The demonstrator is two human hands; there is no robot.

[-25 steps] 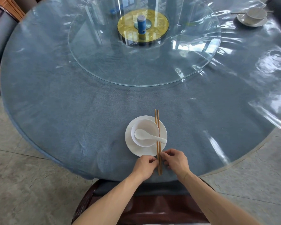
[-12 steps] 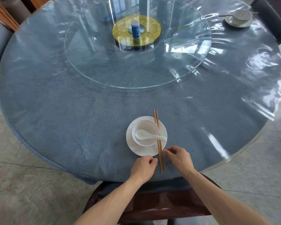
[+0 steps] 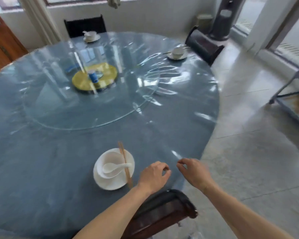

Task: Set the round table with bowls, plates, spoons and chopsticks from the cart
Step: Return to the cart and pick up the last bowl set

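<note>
**Inspector:** Report the near setting.

**Operator:** I see one place laid at the near edge of the table [image 3: 41, 169]. The plate [image 3: 109, 184] lies flat, the bowl [image 3: 110, 159] sits on it toward the far side, and the spoon [image 3: 115, 167] rests in the bowl with its handle reaching right over the rim. The chopsticks [image 3: 125, 165] lie as a pair across the right side of the plate, tips pointing toward the table's middle, touching the spoon handle.

**Inspector:** Hands?

**Operator:** Both empty. My left hand [image 3: 154, 176] hovers just right of the chopsticks, fingers curled narrow with nothing between them. My right hand [image 3: 194, 173] hangs near the table's edge, thumb and forefinger pinched close, holding nothing. Neither touches the setting.

**Inspector:** Other places?

**Operator:** Two more are laid — one far setting [image 3: 91, 36] before the back chair [image 3: 85, 25], one right setting [image 3: 177, 53] by the side chair [image 3: 204, 44]. The view is blurred, so I cannot check their details.

**Inspector:** Step in hand?

**Operator:** I judge this place finished and the step to be the change-over to the next one. Most of the rim is bare, so much of the task remains.

**Inspector:** Next move?

**Operator:** Fetching another set. The cart [image 3: 293, 100] stands well apart at the right, only its frame in view — I cannot tell what it holds. The move calls for turning right, clearing the near chair [image 3: 164, 209] and reaching with opened fingers.
</note>
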